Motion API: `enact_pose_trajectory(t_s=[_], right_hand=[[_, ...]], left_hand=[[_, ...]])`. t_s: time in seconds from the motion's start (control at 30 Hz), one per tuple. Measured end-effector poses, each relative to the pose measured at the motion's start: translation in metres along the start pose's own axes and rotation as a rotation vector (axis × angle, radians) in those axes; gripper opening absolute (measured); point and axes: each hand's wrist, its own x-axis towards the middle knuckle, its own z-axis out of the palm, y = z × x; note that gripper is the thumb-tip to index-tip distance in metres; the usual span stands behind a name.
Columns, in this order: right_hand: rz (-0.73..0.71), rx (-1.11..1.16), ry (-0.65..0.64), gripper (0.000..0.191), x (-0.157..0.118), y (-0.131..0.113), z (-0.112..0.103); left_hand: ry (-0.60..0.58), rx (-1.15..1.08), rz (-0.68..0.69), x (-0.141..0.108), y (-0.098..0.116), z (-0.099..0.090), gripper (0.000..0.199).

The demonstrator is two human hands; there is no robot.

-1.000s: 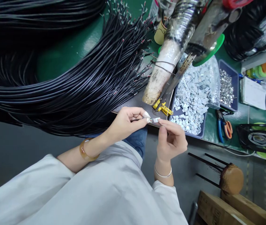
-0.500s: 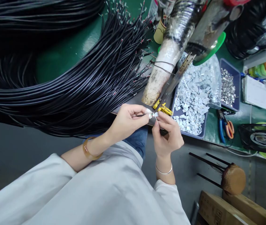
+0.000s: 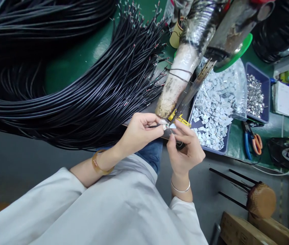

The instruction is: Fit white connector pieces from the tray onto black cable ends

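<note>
"At the near edge of the surface [image 3: 69, 73], where is the black cable [image 3: 154, 126]?"

"Between the two hands. Left hand [image 3: 140, 132]: fingers pinched closed on it, near its end."

"Orientation?"

"Long axis nearly level across the view, tilted slightly; the end points right, toward the right hand [image 3: 186, 149]."

"And the right hand's fingers?"

"Bent at a small white piece [image 3: 173, 126], thumb lower; firmness of grip cannot be told. Nor can it be told whether piece and cable are joined."

"Nearby?"

"Yellow clip-like part [image 3: 185, 123] just beyond; cable bundle [image 3: 83, 102] at left; tray [image 3: 226, 144] of white pieces [image 3: 208, 115] at right."
</note>
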Motion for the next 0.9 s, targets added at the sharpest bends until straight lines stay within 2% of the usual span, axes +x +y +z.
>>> enact_pose_trajectory(t_s=[0.3,0.43,0.5,0.57,0.67,0.73,0.83,0.9], right_hand=[[-0.01,-0.094,0.024,0.021,0.008,-0.003,0.001],[0.011,-0.043,0.051,0.017,0.006,-0.004,0.004],[0.081,0.04,0.12,0.015,0.005,-0.003,0.002],[0.129,0.14,0.249,0.012,0.006,-0.002,-0.003],[0.081,0.274,0.406,0.014,0.009,-0.001,-0.012],[0.1,0.263,0.387,0.02,0.009,-0.002,-0.014],[0.163,0.075,0.247,0.021,0.005,-0.002,-0.012],[0.107,-0.039,0.138,0.016,0.002,-0.002,-0.009]], left_hand=[[0.007,0.002,0.003,-0.003,0.001,0.004,0.009],[-0.009,0.023,-0.008,-0.002,0.0,0.003,0.011],[-0.02,0.046,-0.017,-0.001,-0.001,0.002,0.011],[-0.021,0.064,-0.018,-0.001,-0.001,0.001,0.01],[-0.009,0.079,-0.022,-0.002,0.001,0.0,0.009],[-0.014,0.085,-0.022,-0.003,0.002,0.0,0.009],[-0.032,0.074,-0.02,-0.004,0.003,0.001,0.009],[-0.031,0.064,-0.017,-0.003,0.002,0.002,0.01]])
